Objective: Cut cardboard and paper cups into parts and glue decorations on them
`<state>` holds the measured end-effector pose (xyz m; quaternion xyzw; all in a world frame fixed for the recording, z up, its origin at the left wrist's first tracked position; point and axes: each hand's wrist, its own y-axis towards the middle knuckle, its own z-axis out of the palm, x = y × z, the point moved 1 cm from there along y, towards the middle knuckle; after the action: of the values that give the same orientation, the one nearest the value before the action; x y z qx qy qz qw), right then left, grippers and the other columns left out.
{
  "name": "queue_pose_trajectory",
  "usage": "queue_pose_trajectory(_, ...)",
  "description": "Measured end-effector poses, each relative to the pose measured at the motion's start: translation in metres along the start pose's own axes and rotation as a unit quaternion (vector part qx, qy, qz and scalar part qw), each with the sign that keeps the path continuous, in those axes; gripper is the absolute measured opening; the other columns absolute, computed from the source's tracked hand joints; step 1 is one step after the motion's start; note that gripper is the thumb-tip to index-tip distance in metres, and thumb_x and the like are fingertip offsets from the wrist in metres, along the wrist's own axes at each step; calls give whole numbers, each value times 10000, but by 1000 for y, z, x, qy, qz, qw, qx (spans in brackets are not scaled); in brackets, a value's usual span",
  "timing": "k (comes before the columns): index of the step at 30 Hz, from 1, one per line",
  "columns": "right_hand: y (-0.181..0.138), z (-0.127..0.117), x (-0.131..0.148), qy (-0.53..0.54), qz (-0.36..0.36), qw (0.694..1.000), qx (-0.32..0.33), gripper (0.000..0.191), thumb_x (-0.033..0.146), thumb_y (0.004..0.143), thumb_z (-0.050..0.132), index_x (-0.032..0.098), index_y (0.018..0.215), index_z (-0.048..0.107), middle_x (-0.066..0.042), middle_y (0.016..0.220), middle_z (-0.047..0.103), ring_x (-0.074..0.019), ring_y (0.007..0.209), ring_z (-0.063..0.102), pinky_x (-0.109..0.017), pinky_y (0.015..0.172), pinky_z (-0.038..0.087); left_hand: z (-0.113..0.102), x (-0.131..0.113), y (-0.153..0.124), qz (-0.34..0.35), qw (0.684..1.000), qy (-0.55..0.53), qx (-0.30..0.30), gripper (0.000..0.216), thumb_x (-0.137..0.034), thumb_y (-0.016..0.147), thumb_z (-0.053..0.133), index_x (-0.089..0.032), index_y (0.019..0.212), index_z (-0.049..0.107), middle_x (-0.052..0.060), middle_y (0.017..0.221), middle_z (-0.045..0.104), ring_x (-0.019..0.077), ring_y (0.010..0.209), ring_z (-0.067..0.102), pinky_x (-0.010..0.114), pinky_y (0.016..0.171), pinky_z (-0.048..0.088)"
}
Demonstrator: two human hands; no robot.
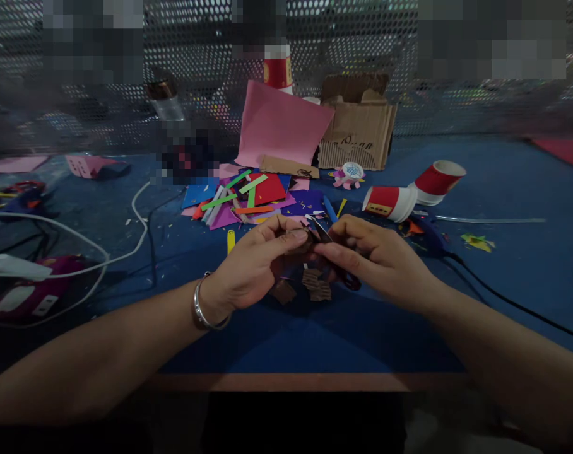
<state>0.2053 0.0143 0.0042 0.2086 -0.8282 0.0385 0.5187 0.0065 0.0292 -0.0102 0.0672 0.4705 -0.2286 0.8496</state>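
Note:
My left hand (255, 265), with a silver bangle on the wrist, pinches a small brown corrugated cardboard piece (300, 241) above the blue table (315, 334). My right hand (376, 258) is closed round scissors (348, 277) with red handles; the blades meet the cardboard piece between my hands. Small cut bits of brown cardboard (315, 287) lie on the table just under my hands.
A heap of coloured paper strips and sheets (248, 195) lies behind my hands, with a pink sheet (281, 126) and a torn cardboard box (360, 132) further back. Two red paper cups (412, 192) lie on their sides at right. Cables (139, 221) and a glue gun (428, 233) lie around.

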Motion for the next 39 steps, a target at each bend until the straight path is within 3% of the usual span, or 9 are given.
queue_pose_trajectory(3, 1, 6, -2, 78, 34, 996, -12, 461, 647, 1026, 528, 206, 901, 572, 25, 678, 616, -90, 469, 550, -232, 432, 367, 3, 1, 0, 9, 1000, 3, 1, 182, -167, 865, 806, -156, 883, 626, 19, 867, 760, 130, 817, 746, 278, 866, 572)
queue_pose_trajectory(6, 1, 9, -4, 69, 27, 996, -47, 473, 666, 996, 582, 201, 912, 581, 47, 635, 573, -73, 460, 473, -226, 432, 343, 4, 2, -1, 18, 1000, 5, -6, 168, -166, 866, 799, -157, 880, 632, 19, 886, 751, 138, 843, 740, 296, 878, 571)
queue_pose_trajectory(10, 1, 10, -5, 33, 20, 997, -73, 431, 611, 999, 620, 182, 1040, 630, 69, 595, 529, -75, 476, 407, -244, 463, 296, 1, 2, -1, 23, 999, 23, -43, 113, -162, 890, 767, -155, 899, 655, 3, 897, 721, 128, 827, 724, 249, 759, 539)
queue_pose_trajectory(19, -1, 10, 0, -22, -7, 995, -97, 340, 504, 954, 670, 167, 915, 684, 53, 596, 522, -86, 505, 423, -247, 487, 312, 5, 7, -4, 4, 999, 26, -27, 195, -222, 861, 836, -137, 885, 662, -1, 828, 670, 109, 771, 658, 242, 725, 512)
queue_pose_trajectory(30, -2, 8, 3, -89, -39, 992, -85, 337, 502, 965, 647, 182, 864, 681, 24, 616, 602, -104, 512, 508, -249, 508, 372, 7, 11, -5, -8, 1000, 18, -7, 276, -279, 795, 904, -148, 850, 668, -3, 797, 671, 116, 760, 639, 257, 733, 503)
queue_pose_trajectory(39, -4, 5, 6, -136, -56, 983, -106, 289, 427, 999, 604, 204, 828, 670, 6, 660, 628, -114, 567, 527, -261, 551, 389, 6, 8, -4, 4, 998, 51, -32, 305, -301, 732, 950, -152, 840, 707, -19, 792, 634, 98, 743, 589, 237, 720, 469)
